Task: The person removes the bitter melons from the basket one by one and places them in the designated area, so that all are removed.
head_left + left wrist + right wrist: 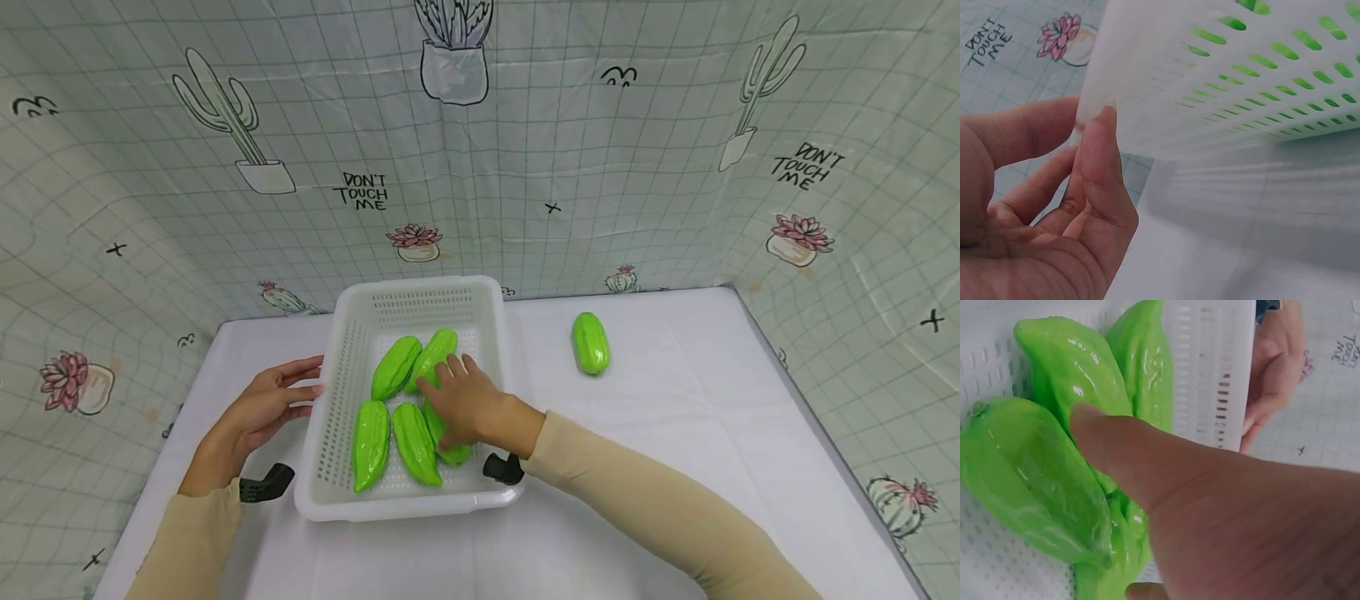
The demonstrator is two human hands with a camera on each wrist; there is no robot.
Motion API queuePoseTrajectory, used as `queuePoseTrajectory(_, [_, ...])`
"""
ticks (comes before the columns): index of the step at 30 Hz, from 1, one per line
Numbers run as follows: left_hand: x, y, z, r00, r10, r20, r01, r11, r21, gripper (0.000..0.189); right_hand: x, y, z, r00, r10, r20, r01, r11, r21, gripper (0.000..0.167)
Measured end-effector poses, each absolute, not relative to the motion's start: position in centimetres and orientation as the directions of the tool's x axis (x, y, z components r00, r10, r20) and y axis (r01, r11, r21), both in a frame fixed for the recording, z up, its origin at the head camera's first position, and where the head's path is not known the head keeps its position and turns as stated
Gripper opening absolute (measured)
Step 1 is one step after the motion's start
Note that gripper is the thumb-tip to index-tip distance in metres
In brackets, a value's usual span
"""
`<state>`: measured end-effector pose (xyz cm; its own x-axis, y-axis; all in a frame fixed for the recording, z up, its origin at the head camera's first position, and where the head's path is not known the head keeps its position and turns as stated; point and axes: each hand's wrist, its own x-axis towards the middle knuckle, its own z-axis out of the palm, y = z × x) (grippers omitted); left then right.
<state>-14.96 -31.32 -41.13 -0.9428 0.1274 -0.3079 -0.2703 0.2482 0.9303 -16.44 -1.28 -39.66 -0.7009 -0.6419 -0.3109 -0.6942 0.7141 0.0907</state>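
A white perforated plastic basket (325,467) holds several glossy green bitter gourds (372,446). At its left side, my left hand (266,404) pinches the basket's rim between thumb and fingers, as the left wrist view shows close up. My right hand (468,404) reaches inside over the right-hand gourds, fingers spread and mostly straight. Its thumb (1107,434) touches one of the gourds (1079,369) in the right wrist view. Part of the gourd (457,455) under the palm is hidden. Another bitter gourd (591,343) lies alone on the table, right of the basket.
A white cloth covers the table (675,450). Behind it and at both sides hangs a grid-patterned curtain (525,150) printed with cacti and words. Black wrist mounts (267,483) sit at both sleeves, the right one over the basket's lower right corner.
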Motion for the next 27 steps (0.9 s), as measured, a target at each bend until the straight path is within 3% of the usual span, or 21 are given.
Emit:
queuePoseTrajectory(19, [-15.0,-31.3,-41.0,-0.942,0.134,-0.307,-0.268,0.246,0.931,0.072,-16.1,-2.1,-40.4,-0.685,-0.585,-0.434,-0.705,0.682,0.193,0.115])
queuePoseTrajectory(27, [-15.0,-31.4,-41.2,-0.943,0.137,-0.303,-0.265,0.242,0.933,0.071,-16.1,-2.4,-40.9,-0.673,-0.594,-0.441,-0.714,0.677,0.177,0.116])
